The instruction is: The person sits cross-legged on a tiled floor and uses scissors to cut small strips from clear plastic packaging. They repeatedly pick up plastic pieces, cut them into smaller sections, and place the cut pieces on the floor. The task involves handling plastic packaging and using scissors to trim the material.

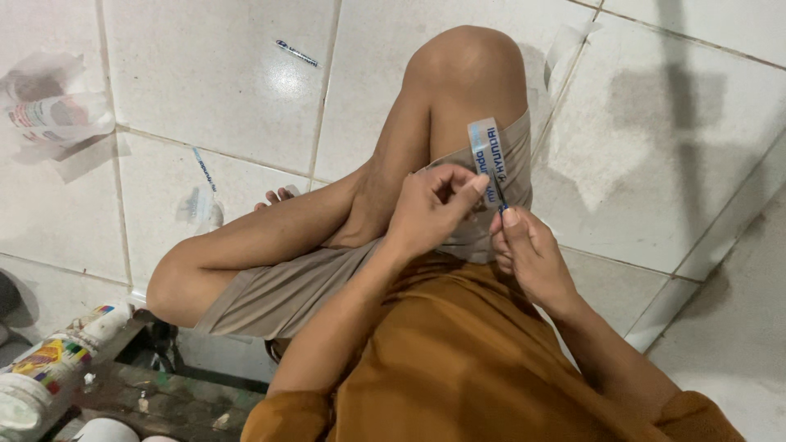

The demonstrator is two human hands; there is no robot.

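I sit cross-legged on a white tiled floor [221, 82]. My left hand [430, 205] pinches the middle of a clear sticker strip with blue print [488, 155], thumb and forefinger closed on it. My right hand [528, 250] grips the strip's lower end just below. The strip stands upright over my thigh, its top end free.
Two similar printed strips lie on the floor, one at the far tile [296, 52] and one beside my foot [205, 172]. A crumpled plastic wrapper [53, 115] lies at far left. A tube of glue or paint [57, 356] and jars sit on a dirty board at lower left.
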